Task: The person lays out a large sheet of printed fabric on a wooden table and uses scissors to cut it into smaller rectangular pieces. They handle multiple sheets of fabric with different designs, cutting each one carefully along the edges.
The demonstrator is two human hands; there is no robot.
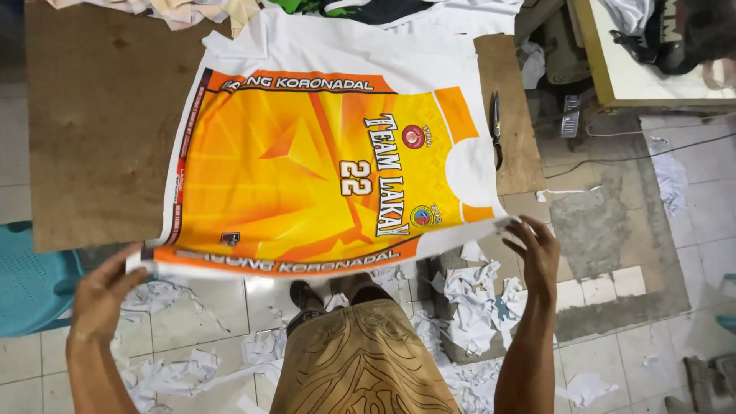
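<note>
Two hands work the near edge of one sheet: the left hand (pixel 100 295) pinches its near left corner between thumb and fingers, and the right hand (pixel 534 249) has its fingers spread open at the near right corner, touching the edge without, as far as I can tell, closing on it. The sheet (pixel 322 176), white with an orange and yellow jersey print, lies flat across a brown board (pixel 100 123) and hangs slightly past the board's near edge. Scissors (pixel 496 130) lie on the board's right edge, just beside the sheet. White scraps (pixel 471 303) litter the tiled floor (pixel 629 360) below. Risks, as I judge them: with one corner gripped and the other only touched, a pull could skew or crease the sheet; dragging it sideways could catch the scissors and knock them off the right edge; and the overhang could slide down into the scraps.
</note>
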